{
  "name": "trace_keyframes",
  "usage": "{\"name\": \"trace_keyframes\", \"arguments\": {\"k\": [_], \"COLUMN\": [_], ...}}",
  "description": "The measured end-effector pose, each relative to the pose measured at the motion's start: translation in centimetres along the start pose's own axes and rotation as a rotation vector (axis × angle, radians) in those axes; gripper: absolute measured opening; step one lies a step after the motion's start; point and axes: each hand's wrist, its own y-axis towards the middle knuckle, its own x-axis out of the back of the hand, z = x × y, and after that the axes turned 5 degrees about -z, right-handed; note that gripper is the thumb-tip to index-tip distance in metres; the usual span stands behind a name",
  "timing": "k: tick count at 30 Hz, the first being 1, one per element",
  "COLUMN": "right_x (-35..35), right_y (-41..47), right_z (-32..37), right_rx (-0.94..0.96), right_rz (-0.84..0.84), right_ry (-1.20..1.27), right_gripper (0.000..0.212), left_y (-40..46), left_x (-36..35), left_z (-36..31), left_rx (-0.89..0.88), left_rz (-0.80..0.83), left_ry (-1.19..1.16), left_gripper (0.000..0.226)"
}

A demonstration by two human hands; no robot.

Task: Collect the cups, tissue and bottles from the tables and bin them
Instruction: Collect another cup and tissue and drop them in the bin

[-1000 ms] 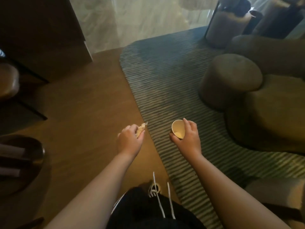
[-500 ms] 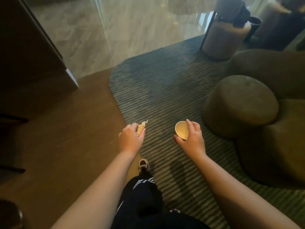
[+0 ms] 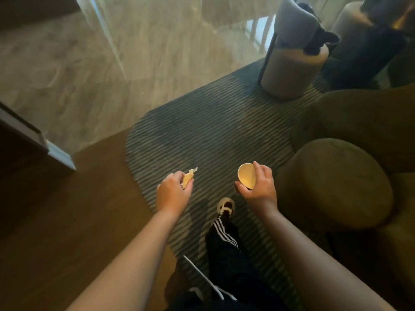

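My left hand [image 3: 173, 193] is closed around a crumpled pale tissue [image 3: 188, 178], whose tip sticks out past my fingers. A small paper cup [image 3: 246, 178] with a pale inside is gripped by my right hand [image 3: 258, 187], its mouth tilted toward me. Both hands are held out in front of my body, above a striped grey rug [image 3: 202, 135]. No bottle or bin shows in this view.
A round olive pouf [image 3: 336, 182] and a larger olive seat [image 3: 363, 117] stand close on the right. A grey cylindrical stool [image 3: 292, 68] sits at the rug's far edge. Brown wooden floor [image 3: 56, 221] lies to the left, a glass wall [image 3: 134, 52] ahead. My foot [image 3: 225, 205] is on the rug.
I have walked forward onto the rug: the pouf and glass wall are nearer, and the dark furniture on the left has dropped out of view. Both hands keep their grips.
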Motion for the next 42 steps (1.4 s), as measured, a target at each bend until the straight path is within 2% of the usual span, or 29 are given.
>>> {"name": "trace_keyframes", "arguments": {"k": [4, 14, 23, 33, 42], "right_x": [-1.0, 1.0, -0.2, -2.8, -2.0], "right_y": [12.5, 41.9, 63.4, 94.6, 115.1], "right_z": [0.5, 3.8, 5.4, 11.4, 14.7], "right_rx": [0.014, 0.036, 0.020, -0.037, -0.105], "right_rz": [-0.050, -0.053, -0.082, -0.110, -0.171], "right_ry": [-0.017, -0.050, -0.055, -0.071, -0.006], "right_gripper": [0.083, 0.083, 0.083, 0.082, 0.080], "left_y": [12.0, 41.1, 62.0, 94.7, 115.3], "left_x": [-3.1, -7.8, -12.8, -16.8, -20.9], "left_z": [-3.3, -15.4, -20.6, -27.1, -34.3], "left_rx": [-0.030, -0.056, -0.062, -0.156, -0.182], "left_rz": [0.009, -0.009, 0.027, 0.031, 0.123], "left_ry": [0.006, -0.004, -0.008, -0.002, 0.019], "left_gripper": [0.020, 0.019, 0.022, 0.027, 0.022]}}
